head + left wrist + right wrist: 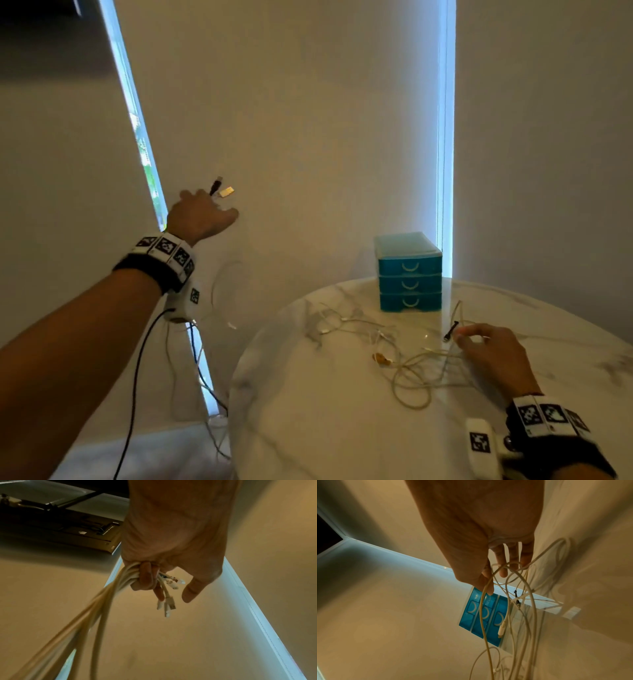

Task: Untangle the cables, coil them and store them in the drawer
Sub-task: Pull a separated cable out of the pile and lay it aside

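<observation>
The left hand (pixel 200 214) is raised high off to the left of the round marble worktop (pixel 308 394), its fingers (pixel 145 577) curled round a bunch of white cables (pixel 109 601), whose plug ends (pixel 169 605) stick out past the thumb. The rest of the bunch is seen hanging down, blurred. The right hand (pixel 493 356) is held low over the worktop, with loose loops of the tangled cables (pixel 411 370) pinched between thumb and fingertips (pixel 503 572). More cable is left spread across the marble. A blue three-drawer unit (pixel 409 274) is placed at the far edge, all drawers closed.
</observation>
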